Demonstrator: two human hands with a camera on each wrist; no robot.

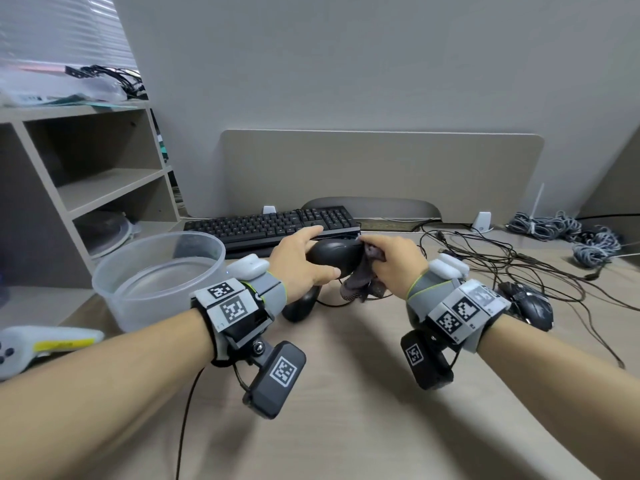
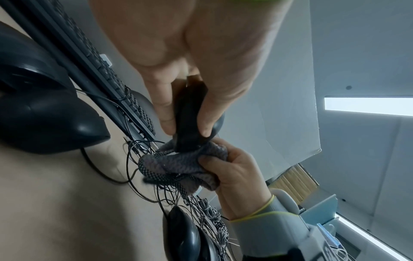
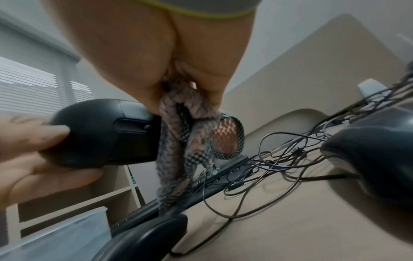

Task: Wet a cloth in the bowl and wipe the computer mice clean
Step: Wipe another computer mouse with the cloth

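My left hand holds a black computer mouse in the air in front of the keyboard, thumb on its near side and fingers over the far side. My right hand grips a bunched grey cloth and presses it against the mouse's right end. In the left wrist view the cloth wraps the mouse's front tip. The right wrist view shows the mouse's underside with the cloth hanging beside it. A clear plastic bowl holding water stands to the left.
A second black mouse lies on the desk under my hands, and a third lies at the right among tangled cables. A black keyboard sits at the back. Shelves stand on the left; a white controller lies near the left edge.
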